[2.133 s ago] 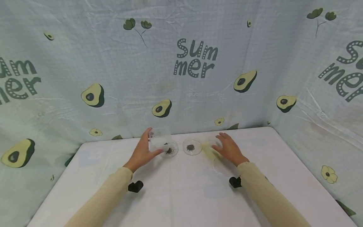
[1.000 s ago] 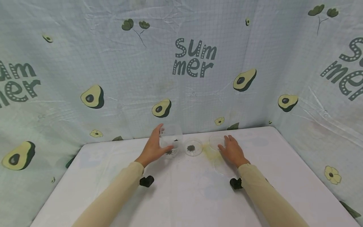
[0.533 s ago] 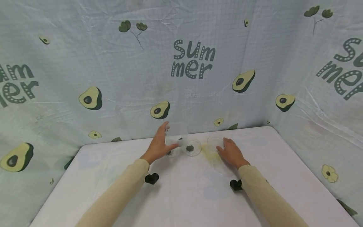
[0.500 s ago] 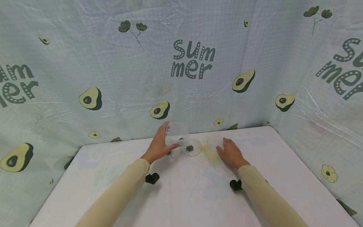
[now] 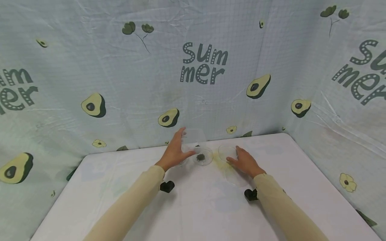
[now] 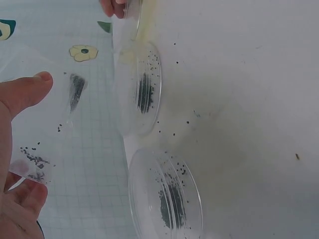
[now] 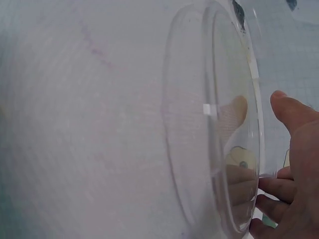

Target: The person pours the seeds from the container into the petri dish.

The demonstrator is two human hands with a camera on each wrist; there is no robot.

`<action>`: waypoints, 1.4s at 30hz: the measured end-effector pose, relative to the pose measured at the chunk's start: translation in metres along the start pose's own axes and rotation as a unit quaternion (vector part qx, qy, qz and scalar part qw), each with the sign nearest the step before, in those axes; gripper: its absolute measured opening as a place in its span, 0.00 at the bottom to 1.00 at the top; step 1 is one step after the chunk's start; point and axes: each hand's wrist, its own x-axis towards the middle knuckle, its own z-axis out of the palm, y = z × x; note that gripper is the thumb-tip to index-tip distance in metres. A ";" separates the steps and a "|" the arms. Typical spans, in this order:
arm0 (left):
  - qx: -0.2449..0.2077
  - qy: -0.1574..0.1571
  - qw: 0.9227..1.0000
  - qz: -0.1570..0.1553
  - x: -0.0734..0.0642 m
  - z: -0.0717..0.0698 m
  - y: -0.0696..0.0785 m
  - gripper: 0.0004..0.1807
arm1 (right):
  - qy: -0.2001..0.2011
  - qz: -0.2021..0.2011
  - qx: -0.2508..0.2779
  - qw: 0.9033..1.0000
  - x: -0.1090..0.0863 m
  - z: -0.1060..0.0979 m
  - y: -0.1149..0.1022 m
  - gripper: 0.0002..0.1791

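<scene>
My left hand grips a clear plastic bag by its side, thumb on one face and fingers on the other. Small dark grains lie inside it. In the head view the bag hangs over the back of the middle petri dish, which holds a heap of dark grains. Partly behind my left hand sits another petri dish, also with dark grains. My right hand holds the right rim of a third petri dish, thumb on the near side, fingers farther back; no grains show in it.
A further clear round dish lies in front of the third, beneath my right wrist. Stray dark grains dot the white table beside the dishes. A printed curtain stands right behind the table's back edge.
My left hand has carried the bag rightward, from above the left petri dish to over the middle one. The right hand has shifted slightly left and closer around the third dish's rim.
</scene>
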 end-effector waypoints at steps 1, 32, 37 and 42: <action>-0.002 -0.001 1.000 0.002 0.001 0.000 0.001 0.56 | -0.002 -0.001 0.000 1.000 0.000 0.000 0.000 0.48; 0.015 -0.010 0.999 0.039 0.017 0.024 0.021 0.55 | 0.002 0.001 0.023 1.000 0.004 0.002 0.004 0.49; 0.038 -0.004 0.998 0.051 0.022 0.029 0.026 0.54 | 0.003 -0.004 0.026 1.000 0.003 0.000 0.005 0.49; 0.046 0.003 0.997 0.061 0.025 0.036 0.030 0.54 | 0.005 -0.012 0.020 1.000 0.003 0.002 0.007 0.49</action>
